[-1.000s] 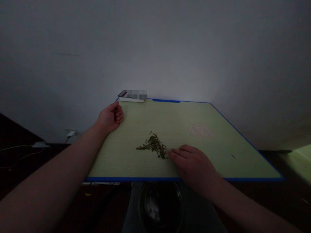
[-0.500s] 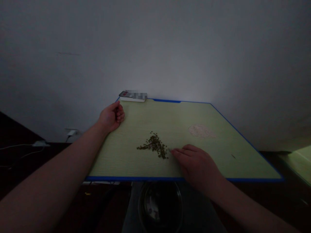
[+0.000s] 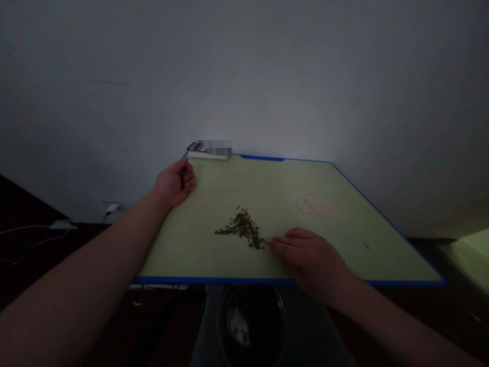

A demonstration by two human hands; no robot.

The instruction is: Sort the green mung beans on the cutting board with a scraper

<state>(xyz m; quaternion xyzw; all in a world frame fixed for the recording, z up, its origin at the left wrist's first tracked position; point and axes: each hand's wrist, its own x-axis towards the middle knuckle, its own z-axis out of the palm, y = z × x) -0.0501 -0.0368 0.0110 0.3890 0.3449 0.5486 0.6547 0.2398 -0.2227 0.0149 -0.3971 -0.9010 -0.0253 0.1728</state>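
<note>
Olive-green, bean-like grains (image 3: 243, 227) lie loosely heaped on the table (image 3: 263, 191), just left of the right hand (image 3: 311, 257); its fingers pinch narrow, and whether they hold anything I cannot tell. The left hand (image 3: 173, 183) curls at the left, contents hidden. One brisk sweep could roll some off the near blue edge (image 3: 210, 281); open room lies far, left of the pale patch (image 3: 316, 205).
</note>
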